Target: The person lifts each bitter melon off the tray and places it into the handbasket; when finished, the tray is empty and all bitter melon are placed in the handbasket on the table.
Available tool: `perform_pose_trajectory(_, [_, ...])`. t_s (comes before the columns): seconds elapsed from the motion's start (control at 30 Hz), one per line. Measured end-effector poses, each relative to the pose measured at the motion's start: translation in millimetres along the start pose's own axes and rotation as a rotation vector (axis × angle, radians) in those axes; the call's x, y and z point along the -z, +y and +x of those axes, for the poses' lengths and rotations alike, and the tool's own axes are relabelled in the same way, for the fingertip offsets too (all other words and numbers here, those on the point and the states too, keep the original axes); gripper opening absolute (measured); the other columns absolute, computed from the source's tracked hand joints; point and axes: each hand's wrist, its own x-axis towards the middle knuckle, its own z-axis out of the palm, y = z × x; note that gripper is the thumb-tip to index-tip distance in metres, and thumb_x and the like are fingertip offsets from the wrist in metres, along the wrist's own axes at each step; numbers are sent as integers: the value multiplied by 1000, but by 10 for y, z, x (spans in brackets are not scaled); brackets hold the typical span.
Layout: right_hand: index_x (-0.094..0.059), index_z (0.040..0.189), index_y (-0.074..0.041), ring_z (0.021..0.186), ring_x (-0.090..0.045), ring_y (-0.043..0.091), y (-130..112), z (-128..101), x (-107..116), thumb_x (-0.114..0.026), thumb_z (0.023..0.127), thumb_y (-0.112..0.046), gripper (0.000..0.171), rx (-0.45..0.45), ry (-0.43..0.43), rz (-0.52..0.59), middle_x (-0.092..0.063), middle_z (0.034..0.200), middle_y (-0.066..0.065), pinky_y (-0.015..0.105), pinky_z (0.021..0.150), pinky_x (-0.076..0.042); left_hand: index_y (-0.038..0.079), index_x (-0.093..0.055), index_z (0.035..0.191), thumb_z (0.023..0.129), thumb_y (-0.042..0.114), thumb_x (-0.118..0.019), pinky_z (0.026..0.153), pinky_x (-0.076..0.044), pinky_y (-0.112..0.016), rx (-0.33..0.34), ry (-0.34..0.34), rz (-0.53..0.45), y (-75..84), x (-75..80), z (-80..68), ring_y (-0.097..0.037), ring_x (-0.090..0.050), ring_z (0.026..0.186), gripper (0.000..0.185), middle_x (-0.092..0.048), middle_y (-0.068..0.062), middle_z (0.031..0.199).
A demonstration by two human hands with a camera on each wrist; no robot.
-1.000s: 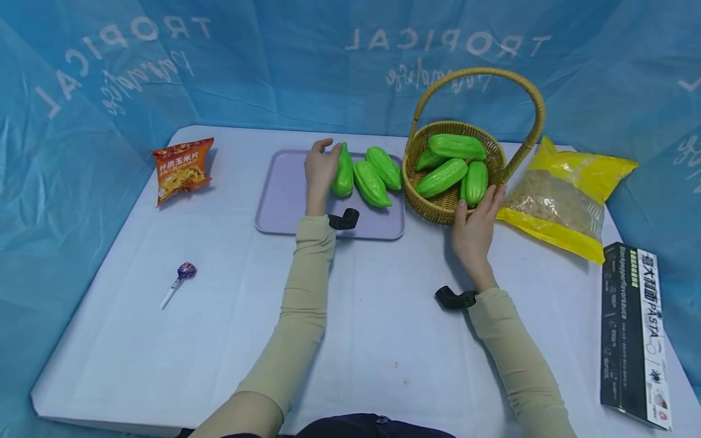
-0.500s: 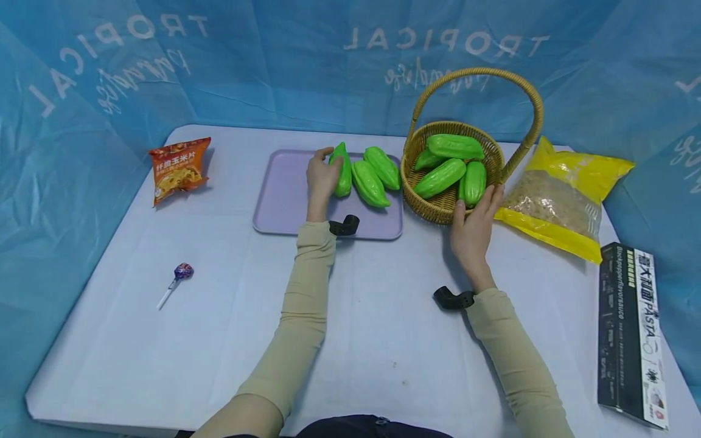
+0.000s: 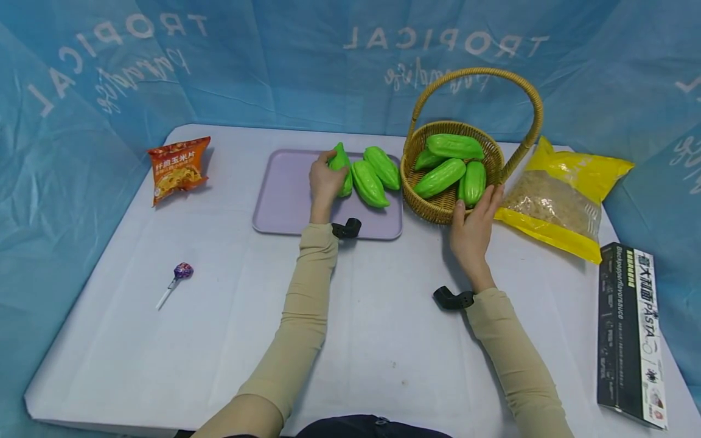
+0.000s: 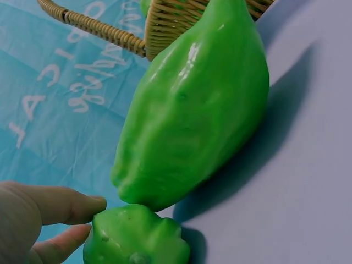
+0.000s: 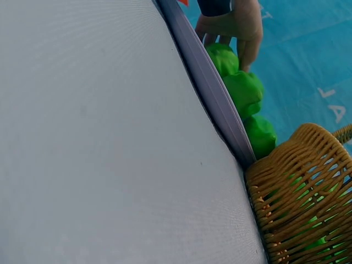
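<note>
Currently our left hand [image 3: 325, 180] curls its fingers round the leftmost green gourd [image 3: 342, 167] on the purple tray [image 3: 285, 201]. Our right hand [image 3: 475, 228] rests spread fingers against the wicker basket [image 3: 438, 207].

The left hand [image 3: 324, 180] covers most of the leftmost green gourd [image 3: 342, 165] on the tray, so you can't see how the fingers wrap it. In the left wrist view that gourd [image 4: 137, 236] is chopped off by the bottom edge, and only two fingertips [image 4: 71, 204] show. The right hand [image 3: 474, 226] hides the near wall of the basket [image 3: 438, 210]. In the right wrist view that hand isn't visible, and the basket [image 5: 297, 187] runs off the edge. The print on the black box [image 3: 635, 331] to the right of the right hand is too small to read.
</note>
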Motion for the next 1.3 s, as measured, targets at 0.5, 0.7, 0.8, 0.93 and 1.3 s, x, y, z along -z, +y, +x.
perform_pose_trajectory(0.5, [-4,155,-1,151,-3,25,-15,-5,-12,-40,103,-32,71,0,2,1,9,164,12,49,117,-26,10,-57,135,85,5,-65,112,-38,-38,-57,90,-65,90,136,-75,-26,-45,135,51,-53,-10,142])
perform_pose_trajectory(0.7, [-4,155,0,151,-3,25,-14,4,-21,-39,103,-33,71,9,4,0,9,163,13,48,118,-26,9,-56,136,87,5,-63,106,-43,-36,-123,85,-117,252,193,-154,-26,-50,127,50,-52,-12,142])
perform_pose_trajectory(0.8, [-4,155,0,151,-6,26,-11,7,-22,-39,103,-34,71,8,7,-1,8,163,15,49,117,-26,9,-54,137,88,6,-63,91,-49,-32,-141,47,-152,337,206,-214,-25,-56,112,50,-51,-12,142])
perform_pose_trajectory(0.93, [-3,155,-1,151,-8,27,-5,8,-19,-39,103,-33,71,3,2,-2,9,163,14,50,115,-29,10,-55,137,89,7,-62,73,-49,-27,-165,-1,-175,449,186,-324,-24,-59,103,49,-51,-11,141])
perform_pose_trajectory(1.3, [-4,155,0,151,-8,27,11,3,-8,-38,102,-35,72,4,1,-4,9,163,14,50,115,-29,14,-58,134,88,11,-63,88,-49,-32,-333,-175,-62,717,-165,-687,-25,-57,112,46,-54,-9,139])
